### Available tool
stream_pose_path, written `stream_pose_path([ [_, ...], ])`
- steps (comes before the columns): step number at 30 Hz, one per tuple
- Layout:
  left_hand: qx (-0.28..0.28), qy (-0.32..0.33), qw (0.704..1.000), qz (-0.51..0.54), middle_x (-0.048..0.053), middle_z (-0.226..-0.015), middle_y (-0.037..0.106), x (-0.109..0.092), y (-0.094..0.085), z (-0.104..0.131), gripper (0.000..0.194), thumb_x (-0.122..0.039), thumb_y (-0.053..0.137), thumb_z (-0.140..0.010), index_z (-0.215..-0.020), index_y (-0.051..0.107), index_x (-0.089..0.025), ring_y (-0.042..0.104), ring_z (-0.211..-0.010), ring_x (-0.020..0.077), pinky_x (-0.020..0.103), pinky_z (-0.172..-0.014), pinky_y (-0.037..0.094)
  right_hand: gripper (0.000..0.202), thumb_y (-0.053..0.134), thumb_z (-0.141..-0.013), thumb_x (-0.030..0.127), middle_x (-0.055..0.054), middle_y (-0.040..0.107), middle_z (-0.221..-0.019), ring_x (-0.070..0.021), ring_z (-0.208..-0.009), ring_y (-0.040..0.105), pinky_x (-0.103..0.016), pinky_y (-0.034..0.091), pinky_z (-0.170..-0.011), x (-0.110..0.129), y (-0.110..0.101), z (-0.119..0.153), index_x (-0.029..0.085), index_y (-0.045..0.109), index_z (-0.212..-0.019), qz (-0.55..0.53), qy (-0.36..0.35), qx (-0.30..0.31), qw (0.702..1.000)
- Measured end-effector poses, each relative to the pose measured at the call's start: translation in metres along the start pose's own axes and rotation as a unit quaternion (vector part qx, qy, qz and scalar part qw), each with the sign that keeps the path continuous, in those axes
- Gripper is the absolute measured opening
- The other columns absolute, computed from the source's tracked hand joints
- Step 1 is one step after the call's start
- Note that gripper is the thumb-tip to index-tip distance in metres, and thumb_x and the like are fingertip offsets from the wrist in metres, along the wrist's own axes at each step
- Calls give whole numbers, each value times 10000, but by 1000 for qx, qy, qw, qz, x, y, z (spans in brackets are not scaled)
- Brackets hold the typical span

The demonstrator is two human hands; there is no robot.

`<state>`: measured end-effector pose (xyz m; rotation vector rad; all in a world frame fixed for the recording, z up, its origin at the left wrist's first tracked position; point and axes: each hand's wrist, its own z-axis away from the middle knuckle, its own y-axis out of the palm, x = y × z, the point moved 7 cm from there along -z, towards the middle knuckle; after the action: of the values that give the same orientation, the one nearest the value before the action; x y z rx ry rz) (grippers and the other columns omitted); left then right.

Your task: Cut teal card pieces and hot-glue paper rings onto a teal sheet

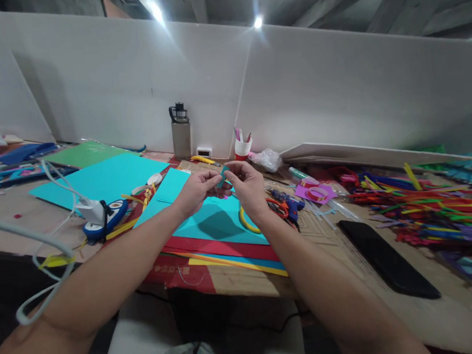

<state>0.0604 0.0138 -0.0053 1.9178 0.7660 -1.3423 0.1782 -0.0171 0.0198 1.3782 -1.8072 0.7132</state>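
Note:
Between the fingertips of both hands is a small piece of turquoise paper [223, 174], held up above the work surface. My left hand [202, 189] pinches its left side, and my right hand [245, 180] pinches it from the right. Below them lie turquoise sheets [210, 222] on top of red, blue and yellow ones. A yellow ring-shaped handle [247, 222] shows partly behind my right wrist. Just right of that wrist sit an orange-handled tool [277, 206] and a blue glue gun [293, 208], partly covered.
A bottle [181, 132], a white cup of pens [242, 147] and a yellow cutter [204, 160] stand or lie at the back. On the left is a power strip [105, 218] with a looping cable. A black phone [387, 258] and many coloured pipe cleaners [423, 201] occupy the right.

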Motion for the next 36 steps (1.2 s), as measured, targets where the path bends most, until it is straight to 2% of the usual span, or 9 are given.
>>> stream_pose_path([
  [5, -4, -3, 1000, 18, 51, -783, 707, 2, -2, -1, 345, -403, 750, -741, -877, 597, -125, 687, -661, 143, 256, -642, 524, 164, 648, -755, 317, -12, 665, -780, -131, -699, 589, -278, 461, -685, -2, 0, 1, 198, 669, -866, -7, 4, -1, 1000],
  [10, 4, 14, 999, -38, 62, -781, 705, 0, -1, -1, 349, -430, 702, -784, -901, 599, -118, 686, -652, 148, 261, -627, 528, 144, 645, -766, 313, -16, 680, -791, -139, -725, 602, -288, 474, -710, -2, 0, 1, 200, 690, -844, -6, -1, 6, 1000],
  [14, -17, 41, 997, -63, 58, -771, 705, -3, -4, -1, 351, -441, 685, -793, -910, 598, -122, 671, -614, 135, 249, -595, 517, 226, 604, -803, 364, -16, 669, -830, -130, -741, 584, -283, 475, -713, -5, 0, -1, 213, 687, -950, -39, 8, 10, 999],
  [17, -24, 42, 997, -62, 53, -775, 706, -5, -5, -1, 355, -448, 686, -787, -907, 590, -128, 665, -589, 127, 235, -561, 501, 284, 606, -805, 385, -11, 646, -857, -114, -715, 560, -267, 470, -683, -9, 2, -2, 227, 669, -1033, -58, 17, 21, 998],
  [21, -21, 37, 997, -62, 54, -776, 703, -6, -3, 0, 360, -455, 690, -778, -867, 570, -127, 631, -508, 101, 197, -452, 417, 331, 640, -783, 370, 21, 580, -803, -92, -605, 523, -246, 433, -562, -12, 10, 1, 256, 641, -1094, -85, 27, 63, 994],
  [27, -14, 39, 997, -62, 39, -716, 682, -4, -2, -1, 364, -460, 696, -771, -832, 564, -127, 614, -485, 91, 185, -424, 392, 256, 658, -758, 349, 20, 581, -724, -96, -585, 529, -240, 426, -538, -13, 9, 3, 220, 672, -978, -64, 43, 43, 996],
  [33, -34, 51, 994, -88, 53, -738, 690, -7, -2, 1, 392, -492, 687, -767, -843, 561, -129, 610, -478, 98, 200, -413, 407, 263, 637, -777, 365, 27, 586, -666, -101, -571, 527, -240, 421, -530, -17, 11, 3, 207, 659, -986, -65, 47, 55, 995],
  [36, -43, 48, 994, -92, 52, -733, 686, -8, -2, 2, 376, -476, 683, -773, -834, 561, -125, 604, -463, 96, 198, -402, 403, 238, 632, -785, 340, 23, 596, -703, -94, -578, 526, -237, 421, -543, -18, 10, 3, 206, 663, -980, -53, 30, 52, 997],
])
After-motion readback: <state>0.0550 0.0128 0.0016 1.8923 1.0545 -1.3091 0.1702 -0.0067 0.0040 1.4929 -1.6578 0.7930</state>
